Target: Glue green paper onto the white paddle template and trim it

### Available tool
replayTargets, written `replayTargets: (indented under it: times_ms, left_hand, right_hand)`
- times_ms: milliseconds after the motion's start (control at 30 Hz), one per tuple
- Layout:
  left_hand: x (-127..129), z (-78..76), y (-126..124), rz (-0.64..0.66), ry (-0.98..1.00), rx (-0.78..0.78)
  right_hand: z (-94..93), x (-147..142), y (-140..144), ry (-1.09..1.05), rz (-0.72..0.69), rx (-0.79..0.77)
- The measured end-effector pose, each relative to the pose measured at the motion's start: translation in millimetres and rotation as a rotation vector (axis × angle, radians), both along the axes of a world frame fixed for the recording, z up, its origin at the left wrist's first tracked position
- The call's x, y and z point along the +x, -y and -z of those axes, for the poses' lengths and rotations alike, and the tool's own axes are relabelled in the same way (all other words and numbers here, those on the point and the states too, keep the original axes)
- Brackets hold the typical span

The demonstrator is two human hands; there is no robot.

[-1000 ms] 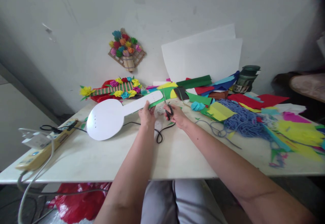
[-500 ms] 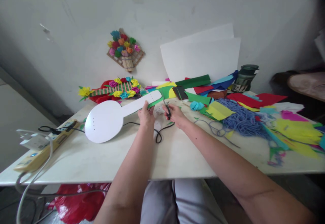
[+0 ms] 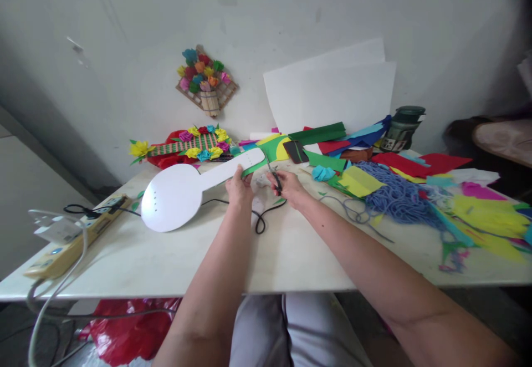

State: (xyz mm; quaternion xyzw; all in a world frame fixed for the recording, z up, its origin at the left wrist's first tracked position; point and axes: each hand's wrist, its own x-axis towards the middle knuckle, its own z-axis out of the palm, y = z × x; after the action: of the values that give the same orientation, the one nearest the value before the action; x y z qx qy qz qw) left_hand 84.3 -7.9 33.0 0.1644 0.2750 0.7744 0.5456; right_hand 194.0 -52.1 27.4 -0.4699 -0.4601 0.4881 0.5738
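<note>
My left hand grips the long stem of a white paddle-shaped card cutout, whose round end rests over the table to the left. A strip of green paper lies under the stem's far end. My right hand holds black-handled scissors, blades pointing toward the green paper and the card's far end. A black cable loops on the table just below both hands.
A white table bears coloured paper scraps and blue yarn on the right, a dark jar, white sheets against the wall, a paper-flower piece, and a power strip at the left edge.
The card cutout has shifted slightly left and back while my left hand keeps its grip. The scissors have moved a little along the green paper's edge.
</note>
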Motion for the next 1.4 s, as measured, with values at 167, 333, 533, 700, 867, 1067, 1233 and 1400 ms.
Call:
replayTargets:
  times_ms: [167, 333, 533, 700, 867, 1067, 1233, 1400]
  left_hand:
    - [-2, 0.9, -1, 0.006, 0.023, 0.018]
    - [-3, 0.9, -2, 0.027, 0.029, 0.01]
    - [-6, 2.4, -4, 0.04, 0.016, 0.006]
    - [-8, 3.4, -5, 0.04, -0.005, -0.027]
    - [-11, 3.8, -5, 0.057, 0.014, -0.026]
    - [-10, 4.1, -5, 0.083, 0.01, -0.013]
    - [-8, 4.5, -3, 0.092, -0.002, -0.004]
    - [-7, 5.9, -3, 0.107, -0.023, 0.0]
  right_hand:
    - [-4.2, 1, 3, 0.0, 0.006, -0.014]
    - [-7.1, 1, 5, 0.004, 0.01, -0.027]
    - [-8.1, 1, 7, 0.024, 0.024, -0.026]
    - [-4.2, 3, 4, 0.023, -0.002, -0.002]
    - [-3.9, 6, 4, 0.007, -0.026, -0.039]
    - [-6.0, 7, 5, -0.039, -0.037, -0.029]
    - [-1.2, 10, 2, -0.028, -0.057, 0.012]
    - [1.9, 12, -1, -0.008, -0.05, 0.025]
